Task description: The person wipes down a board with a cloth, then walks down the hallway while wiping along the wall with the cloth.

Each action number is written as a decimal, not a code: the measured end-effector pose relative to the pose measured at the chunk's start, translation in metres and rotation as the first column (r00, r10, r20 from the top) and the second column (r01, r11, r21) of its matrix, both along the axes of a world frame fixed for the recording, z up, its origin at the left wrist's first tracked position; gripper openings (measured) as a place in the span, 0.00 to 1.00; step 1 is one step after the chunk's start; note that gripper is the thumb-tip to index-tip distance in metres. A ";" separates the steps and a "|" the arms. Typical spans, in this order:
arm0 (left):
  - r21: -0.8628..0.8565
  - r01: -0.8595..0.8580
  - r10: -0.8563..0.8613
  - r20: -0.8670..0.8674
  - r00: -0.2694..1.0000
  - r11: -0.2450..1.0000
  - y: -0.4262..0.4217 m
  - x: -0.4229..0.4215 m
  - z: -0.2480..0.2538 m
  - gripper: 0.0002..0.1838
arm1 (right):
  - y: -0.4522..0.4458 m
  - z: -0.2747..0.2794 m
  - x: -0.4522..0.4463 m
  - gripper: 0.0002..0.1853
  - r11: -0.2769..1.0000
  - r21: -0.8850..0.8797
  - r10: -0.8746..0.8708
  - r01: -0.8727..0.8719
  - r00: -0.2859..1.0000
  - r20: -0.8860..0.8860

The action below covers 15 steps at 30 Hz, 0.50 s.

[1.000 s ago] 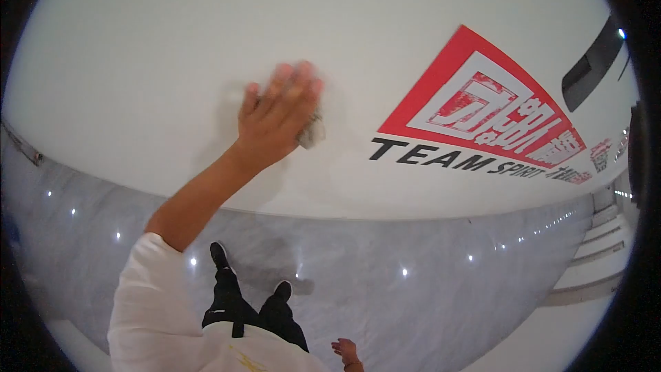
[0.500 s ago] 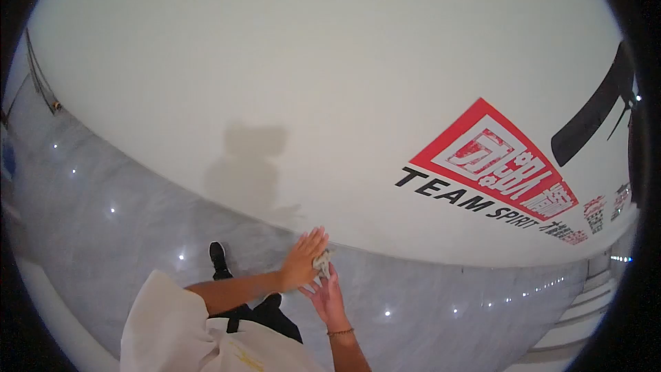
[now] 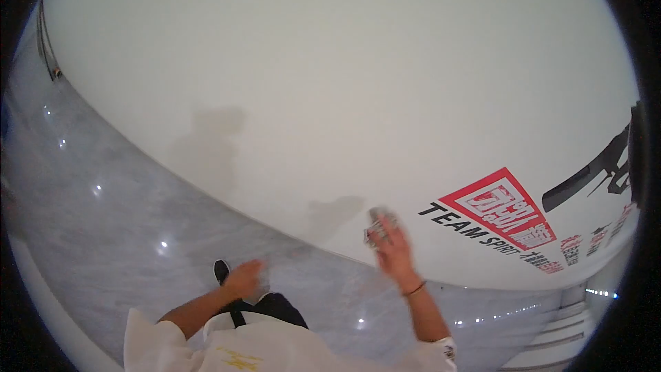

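My right hand (image 3: 395, 255), a thin bracelet at its wrist, is raised in front of the white wall (image 3: 289, 62). Its fingers are closed on a crumpled greyish-white cloth (image 3: 376, 231), blurred by motion. Whether the cloth touches the wall I cannot tell. Low on the left, my left hand (image 3: 245, 279) hangs before my waist, over the floor and near my dark trousers. Motion smears its fingers, and nothing can be made out in it.
Printed on the wall at right are a red-framed sign (image 3: 506, 208), the black words TEAM SPIRIT (image 3: 468, 229) and a black figure (image 3: 592, 172). The shiny grey floor (image 3: 138, 220) meets the wall's curved lower edge. Pale steps (image 3: 551, 341) lie at lower right.
My hands, close together around the cloth before, are now apart. The right hand has carried the cloth up and right towards the wall; the left has dropped back left. The view has shifted.
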<state>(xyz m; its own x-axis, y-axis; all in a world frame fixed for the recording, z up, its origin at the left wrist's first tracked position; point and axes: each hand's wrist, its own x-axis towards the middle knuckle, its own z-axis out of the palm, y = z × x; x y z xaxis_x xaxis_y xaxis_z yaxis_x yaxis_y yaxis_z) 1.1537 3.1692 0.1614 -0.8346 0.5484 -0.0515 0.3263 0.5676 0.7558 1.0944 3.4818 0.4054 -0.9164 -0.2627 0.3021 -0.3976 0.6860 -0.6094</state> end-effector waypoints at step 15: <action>-0.736 -0.435 0.693 0.064 0.718 0.519 -0.241 0.284 -0.189 0.12 | 0.022 0.007 -0.139 0.28 0.683 0.692 0.136 0.235 0.889 -0.437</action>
